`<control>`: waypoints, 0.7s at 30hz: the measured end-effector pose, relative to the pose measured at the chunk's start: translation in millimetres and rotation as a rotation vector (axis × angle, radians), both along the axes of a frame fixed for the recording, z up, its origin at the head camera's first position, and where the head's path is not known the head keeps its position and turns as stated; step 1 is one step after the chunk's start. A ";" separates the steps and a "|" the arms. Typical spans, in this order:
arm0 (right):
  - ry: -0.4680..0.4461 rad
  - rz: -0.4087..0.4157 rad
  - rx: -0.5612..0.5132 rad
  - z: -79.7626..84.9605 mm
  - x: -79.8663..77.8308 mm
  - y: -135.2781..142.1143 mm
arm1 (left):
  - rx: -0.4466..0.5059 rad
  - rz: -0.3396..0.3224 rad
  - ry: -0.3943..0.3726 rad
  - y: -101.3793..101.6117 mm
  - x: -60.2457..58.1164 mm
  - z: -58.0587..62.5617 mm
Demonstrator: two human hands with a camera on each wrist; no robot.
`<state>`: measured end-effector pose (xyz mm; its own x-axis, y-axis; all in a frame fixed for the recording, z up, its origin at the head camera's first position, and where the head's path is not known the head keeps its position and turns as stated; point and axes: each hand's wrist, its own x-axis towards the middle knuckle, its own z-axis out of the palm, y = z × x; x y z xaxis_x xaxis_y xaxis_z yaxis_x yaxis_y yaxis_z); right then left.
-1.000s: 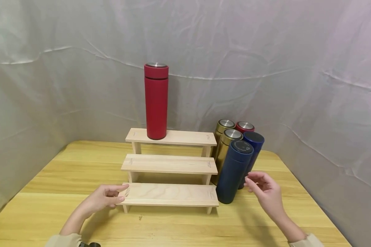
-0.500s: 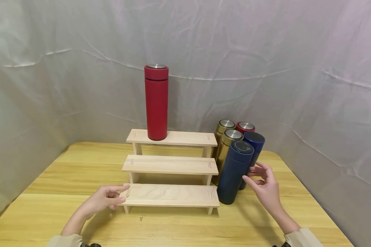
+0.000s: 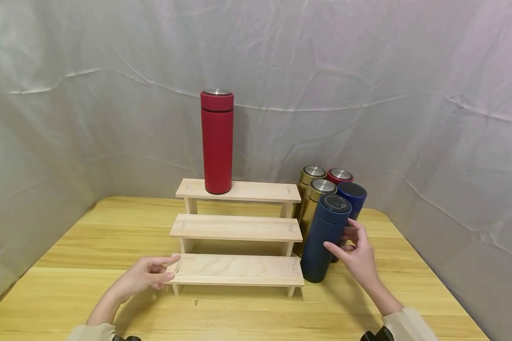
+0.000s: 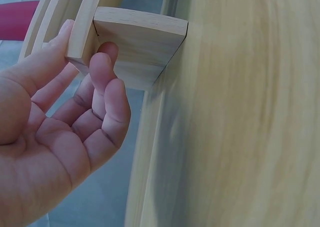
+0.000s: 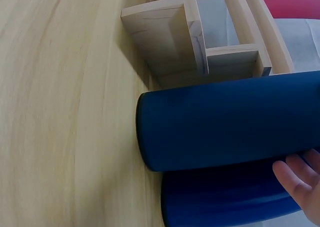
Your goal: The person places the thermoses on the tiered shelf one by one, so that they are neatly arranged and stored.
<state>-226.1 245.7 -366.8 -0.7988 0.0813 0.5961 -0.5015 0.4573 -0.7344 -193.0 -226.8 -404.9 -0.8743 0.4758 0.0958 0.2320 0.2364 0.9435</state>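
Note:
My left hand [image 3: 142, 276] pinches the left end of the lowest board of a three-step wooden display stand [image 3: 234, 270], thumb and fingers on its edge. In the left wrist view the fingers curl in beside the stand's leg [image 4: 140, 42]. A dark navy thermos [image 3: 322, 246] stands upright right of the lowest step. Close at its right side is my right hand [image 3: 358, 258], thumb overlapping the navy body, other fingers partly hidden behind it. In the right wrist view the fingertips [image 5: 285, 172] lie right at the thermos's edge, not wrapped round it.
A tall red thermos [image 3: 217, 142] stands on the top step. Behind the navy thermos cluster a blue thermos [image 3: 353, 194], two gold ones, the nearer gold thermos [image 3: 310, 208] in front, and a short-looking red thermos [image 3: 340, 175]. A grey cloth [image 3: 367, 71] hangs behind the wooden table [image 3: 111, 237].
My right hand has moved left and in to the navy thermos, its fingers passing behind it. My left hand keeps its hold on the stand's lowest board.

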 end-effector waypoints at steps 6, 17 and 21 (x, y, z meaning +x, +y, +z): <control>-0.076 0.020 0.029 -2.0 -3.1 -2.3 | 0.001 0.001 0.003 -0.3 -1.2 -1.5; -0.158 0.039 0.039 -6.2 -5.6 -6.2 | -0.006 0.024 -0.024 -1.7 -1.3 -3.2; -0.130 0.026 0.046 -8.2 -6.9 -5.7 | -0.001 0.023 -0.031 -1.1 -1.3 -3.0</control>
